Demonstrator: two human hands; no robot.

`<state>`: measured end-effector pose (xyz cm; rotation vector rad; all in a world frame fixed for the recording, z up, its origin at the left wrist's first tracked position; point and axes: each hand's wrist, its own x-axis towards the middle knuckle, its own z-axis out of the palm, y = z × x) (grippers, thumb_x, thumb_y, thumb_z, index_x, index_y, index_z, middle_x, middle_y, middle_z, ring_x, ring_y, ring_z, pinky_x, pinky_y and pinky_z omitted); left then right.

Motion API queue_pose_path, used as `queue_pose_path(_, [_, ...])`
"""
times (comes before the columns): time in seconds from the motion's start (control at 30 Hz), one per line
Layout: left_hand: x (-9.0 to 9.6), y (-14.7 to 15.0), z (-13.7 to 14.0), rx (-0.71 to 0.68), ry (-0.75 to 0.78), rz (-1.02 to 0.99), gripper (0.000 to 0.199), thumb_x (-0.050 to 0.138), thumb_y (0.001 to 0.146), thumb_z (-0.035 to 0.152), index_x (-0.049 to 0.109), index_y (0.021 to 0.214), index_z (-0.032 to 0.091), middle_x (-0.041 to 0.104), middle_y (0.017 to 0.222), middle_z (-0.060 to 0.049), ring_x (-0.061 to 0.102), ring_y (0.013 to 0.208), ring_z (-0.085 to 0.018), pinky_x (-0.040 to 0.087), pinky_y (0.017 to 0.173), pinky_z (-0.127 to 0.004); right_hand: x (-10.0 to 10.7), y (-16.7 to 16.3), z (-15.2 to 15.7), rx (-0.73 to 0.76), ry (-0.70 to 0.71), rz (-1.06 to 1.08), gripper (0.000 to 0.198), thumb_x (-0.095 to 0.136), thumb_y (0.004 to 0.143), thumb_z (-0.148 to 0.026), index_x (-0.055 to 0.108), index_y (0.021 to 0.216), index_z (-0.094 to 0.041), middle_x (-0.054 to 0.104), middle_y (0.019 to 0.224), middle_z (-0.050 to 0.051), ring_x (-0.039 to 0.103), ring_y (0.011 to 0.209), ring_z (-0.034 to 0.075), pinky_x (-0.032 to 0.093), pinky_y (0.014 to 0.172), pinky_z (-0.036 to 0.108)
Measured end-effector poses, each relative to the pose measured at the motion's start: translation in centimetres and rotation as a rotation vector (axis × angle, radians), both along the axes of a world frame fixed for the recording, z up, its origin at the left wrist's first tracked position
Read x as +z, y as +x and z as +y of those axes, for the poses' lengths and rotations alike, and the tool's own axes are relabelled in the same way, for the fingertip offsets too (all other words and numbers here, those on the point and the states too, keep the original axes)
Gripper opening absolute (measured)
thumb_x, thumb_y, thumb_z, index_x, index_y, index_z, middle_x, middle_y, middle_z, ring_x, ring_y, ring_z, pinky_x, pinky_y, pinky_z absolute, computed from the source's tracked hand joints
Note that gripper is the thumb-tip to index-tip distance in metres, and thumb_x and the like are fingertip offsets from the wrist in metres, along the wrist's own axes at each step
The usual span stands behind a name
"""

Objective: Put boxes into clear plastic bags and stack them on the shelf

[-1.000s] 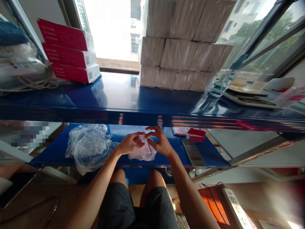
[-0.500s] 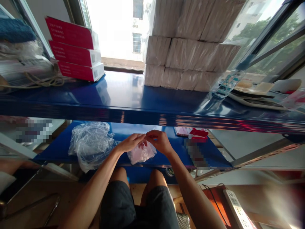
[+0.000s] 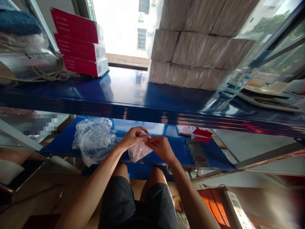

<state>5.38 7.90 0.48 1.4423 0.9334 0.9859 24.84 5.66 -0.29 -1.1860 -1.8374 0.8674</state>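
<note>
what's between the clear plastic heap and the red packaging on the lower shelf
The head view shows a small plastic bag there, with the left hand and right hand at its top.

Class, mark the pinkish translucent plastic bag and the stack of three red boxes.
Pinkish translucent plastic bag [image 3: 139, 153]: head view, on its lower front.
Stack of three red boxes [image 3: 78, 49]: head view, middle box's red side.

On the blue upper shelf [image 3: 128, 90], a stack of three red-and-white boxes [image 3: 76, 47] toward the left, near a loose beige cord [image 3: 53, 75] and a blue cloth [image 3: 20, 23]. At centre right, tall rows of pale blocks [image 3: 197, 52] under clear film, with a clear container [image 3: 238, 83] just beside. Behind, a bright window [image 3: 121, 35]. Low at right, a white power strip [image 3: 239, 210].
</note>
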Motion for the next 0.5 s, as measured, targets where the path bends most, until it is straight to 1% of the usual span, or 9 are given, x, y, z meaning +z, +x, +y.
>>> queue_pose_path(0.07, [1.0,0.0,-0.4,-0.054,0.106,0.109,0.024,0.080,0.081,0.034,0.072,0.097,0.017,0.076,0.084,-0.005,0.071,0.077,-0.018,0.052,0.069,-0.025,-0.3,0.1,0.3,-0.090,0.063,-0.090,0.020,0.076,0.081,-0.033,0.072,0.067,-0.019,0.070,0.062,0.002,0.064,0.059,0.018,0.044,0.058,0.027])
queue_pose_path(0.13, [2.0,0.1,-0.8,-0.075,0.231,0.234,0.013,0.075,0.084,0.025,0.074,0.095,0.018,0.077,0.093,-0.005,0.072,0.086,-0.019,0.054,0.077,-0.026,-0.4,0.0,0.6,-0.187,0.169,-0.172,0.017,0.076,0.077,-0.027,0.066,0.064,-0.020,0.067,0.063,0.002,0.062,0.059,0.019,0.043,0.059,0.028])
queue_pose_path(0.2, [2.8,0.2,-1.1,-0.093,0.345,0.364,0.011,0.068,0.086,0.016,0.074,0.094,0.019,0.077,0.092,-0.004,0.071,0.088,-0.019,0.054,0.081,-0.027,-0.4,-0.1,0.8,-0.205,0.303,-0.190,0.004,0.071,0.076,-0.020,0.069,0.078,-0.020,0.073,0.082,0.006,0.067,0.075,0.023,0.049,0.068,0.030])
queue_pose_path(0.27, [3.3,0.3,-1.3,-0.128,0.446,0.461,0.019,0.063,0.086,0.008,0.074,0.095,0.021,0.077,0.091,-0.002,0.071,0.087,-0.018,0.054,0.083,-0.028,-0.3,-0.1,1.0,-0.084,0.392,-0.148,0.030,0.063,0.078,-0.014,0.071,0.106,-0.020,0.074,0.110,0.011,0.069,0.099,0.026,0.053,0.082,0.033])
queue_pose_path(0.3, [3.4,0.4,-1.4,-0.139,0.503,0.501,0.023,0.061,0.085,0.004,0.074,0.095,0.021,0.076,0.092,-0.001,0.071,0.087,-0.018,0.054,0.084,-0.028,-0.3,-0.2,1.1,0.002,0.392,-0.123,0.041,0.057,0.080,-0.011,0.068,0.119,-0.020,0.074,0.117,0.011,0.069,0.105,0.026,0.053,0.086,0.033])
queue_pose_path(0.33, [3.3,0.4,-1.4,-0.135,0.570,0.536,0.027,0.059,0.084,0.001,0.073,0.095,0.022,0.076,0.093,-0.001,0.071,0.089,-0.019,0.054,0.085,-0.028,-0.3,-0.2,1.3,0.071,0.366,-0.106,0.048,0.053,0.082,-0.009,0.066,0.126,-0.021,0.075,0.117,0.010,0.070,0.105,0.025,0.053,0.086,0.033])
queue_pose_path(0.37, [3.1,0.4,-1.5,-0.108,0.646,0.566,0.031,0.058,0.083,-0.002,0.072,0.096,0.022,0.076,0.096,-0.002,0.072,0.091,-0.019,0.055,0.086,-0.029,-0.4,-0.2,1.4,0.103,0.322,-0.094,0.050,0.050,0.083,-0.008,0.066,0.129,-0.021,0.077,0.112,0.009,0.072,0.099,0.024,0.053,0.084,0.031])
queue_pose_path(0.43, [2.3,0.4,-1.5,0.013,0.795,0.615,0.034,0.056,0.083,-0.004,0.071,0.097,0.022,0.074,0.104,-0.004,0.072,0.096,-0.020,0.055,0.088,-0.030,-0.7,-0.1,1.6,0.054,0.232,-0.056,0.041,0.051,0.087,-0.011,0.071,0.121,-0.021,0.079,0.097,0.007,0.074,0.087,0.024,0.053,0.077,0.030])
queue_pose_path(0.5, [1.4,0.3,-1.5,0.155,0.901,0.630,0.030,0.056,0.086,-0.002,0.070,0.098,0.021,0.071,0.106,-0.006,0.072,0.095,-0.020,0.057,0.086,-0.030,-0.9,0.0,1.7,0.008,0.149,0.051,0.027,0.061,0.089,-0.020,0.075,0.111,-0.020,0.080,0.098,0.007,0.075,0.090,0.025,0.053,0.079,0.031])
